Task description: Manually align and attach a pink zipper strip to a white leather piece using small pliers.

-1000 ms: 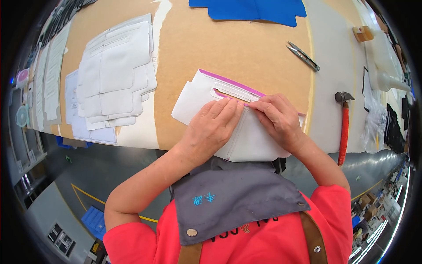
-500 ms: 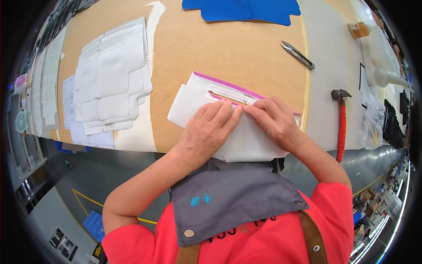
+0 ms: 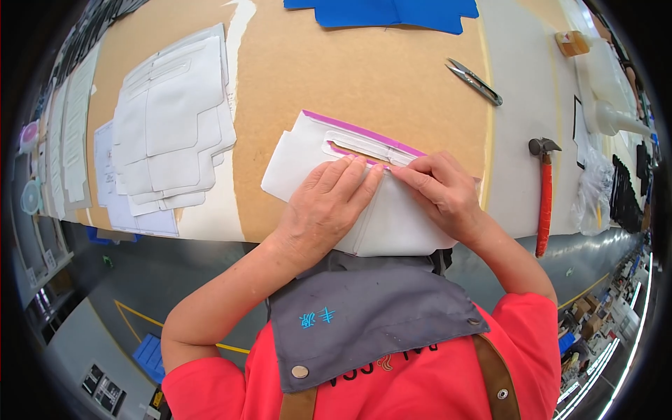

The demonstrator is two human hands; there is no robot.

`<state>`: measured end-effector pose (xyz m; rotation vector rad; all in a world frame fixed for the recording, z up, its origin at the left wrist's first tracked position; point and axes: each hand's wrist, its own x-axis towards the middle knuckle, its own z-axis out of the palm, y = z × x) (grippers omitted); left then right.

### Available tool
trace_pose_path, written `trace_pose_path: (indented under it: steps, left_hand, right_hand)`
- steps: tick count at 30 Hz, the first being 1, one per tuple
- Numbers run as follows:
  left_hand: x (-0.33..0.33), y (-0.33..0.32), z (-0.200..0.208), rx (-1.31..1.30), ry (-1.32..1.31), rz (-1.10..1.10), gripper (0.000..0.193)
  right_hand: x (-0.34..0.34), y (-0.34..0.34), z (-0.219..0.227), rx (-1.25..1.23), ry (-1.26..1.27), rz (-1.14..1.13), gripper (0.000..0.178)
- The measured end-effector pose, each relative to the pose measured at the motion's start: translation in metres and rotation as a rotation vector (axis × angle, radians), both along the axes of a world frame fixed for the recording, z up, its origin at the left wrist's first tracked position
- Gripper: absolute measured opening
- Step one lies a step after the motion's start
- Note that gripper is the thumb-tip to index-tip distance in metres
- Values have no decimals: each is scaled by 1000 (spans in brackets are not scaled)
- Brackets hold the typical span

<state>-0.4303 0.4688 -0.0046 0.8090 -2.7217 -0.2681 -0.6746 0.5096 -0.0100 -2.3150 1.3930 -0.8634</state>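
A white flat panel [image 3: 287, 166] with a pink strip along its far edge lies at the near edge of the table. Near its far side is a long, narrow slot with a pink lower lip. My left hand [image 3: 325, 199] lies on the panel, fingers stretched out and tips at that lip. Just right of them, my right hand [image 3: 444, 192] is closed, thumb and forefinger pinching at the right end of the lip. Both hands hide much of the panel's middle and right part.
Stacked white panels [image 3: 171, 119] lie at the left over a printed sheet [image 3: 143, 218]. A blue sheet [image 3: 395, 12] is at the far edge, thread snips [image 3: 476, 82] at the far right. Further right are a red-handled hammer [image 3: 544, 196], a crumpled plastic bag [image 3: 593, 206] and an amber bottle [image 3: 572, 44].
The view has shifted slightly, so the table and its things sit a little further left. Both hands keep nearly the same place at the slot's lip.
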Motion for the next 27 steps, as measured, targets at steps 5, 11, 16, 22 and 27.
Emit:
trace_pose_path:
  steps: [5,11,16,22,27]
  left_hand:
    - [1,1,-1,39,39,30,53]
    - [1,1,2,92,11,25,53]
    - [1,-1,6,117,-7,15,53]
    - [0,-1,6,123,-19,19,54]
    - [1,0,5,86,-31,21,54]
  right_hand:
    - [-2,-1,-4,-77,62,71,45]
    - [-2,1,-4,-98,79,81,45]
    - [-4,2,-6,-57,44,38,41]
    - [-6,1,-2,-118,138,97,40]
    - [-5,0,-1,-205,205,130,40]
